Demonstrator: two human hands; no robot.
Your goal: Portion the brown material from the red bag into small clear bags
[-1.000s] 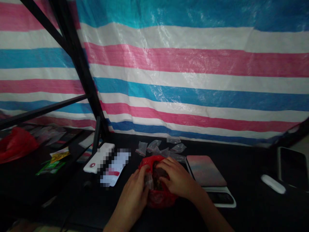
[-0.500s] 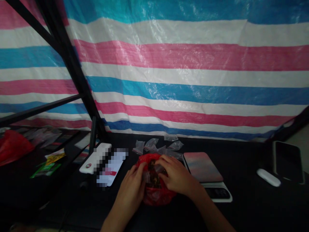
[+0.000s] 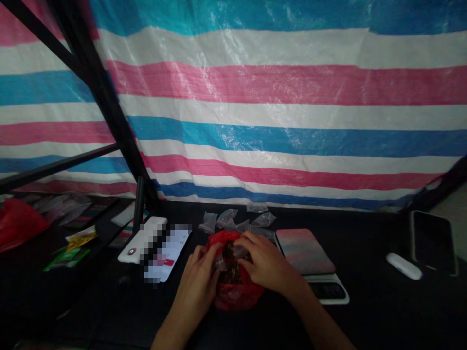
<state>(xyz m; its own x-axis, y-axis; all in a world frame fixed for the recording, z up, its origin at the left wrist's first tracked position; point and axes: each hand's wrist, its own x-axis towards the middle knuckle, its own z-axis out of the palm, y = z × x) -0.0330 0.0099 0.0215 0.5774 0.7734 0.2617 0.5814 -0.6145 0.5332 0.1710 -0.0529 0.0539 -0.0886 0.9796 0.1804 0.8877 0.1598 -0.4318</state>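
Note:
A red plastic bag (image 3: 239, 297) stands wide open on the black table, holding loose dark brown bits with yellowish flecks (image 3: 232, 277). Over its left rim, my left hand (image 3: 199, 276) is closed with a small clear plastic bag (image 3: 220, 263) at its fingertips. My right hand (image 3: 263, 265) reaches over the right rim, thumb and fingers curled around a translucent piece of plastic (image 3: 240, 252). Whether both hands grip the same clear bag cannot be made out. Several small clear zip bags (image 3: 226, 218) lie just behind the red bag.
A digital scale (image 3: 306, 250) sits to the right, past it a white case (image 3: 404, 266) and a dark-screened phone (image 3: 433, 242). On the left are a white device (image 3: 155, 228), a lit phone (image 3: 177, 243), green and yellow packets (image 3: 71, 257) and another red bag (image 3: 20, 223). A black frame post (image 3: 120, 131) rises there.
The view has shifted slightly. The right fingers have moved a little over the red bag, and more of its brown contents shows between the hands.

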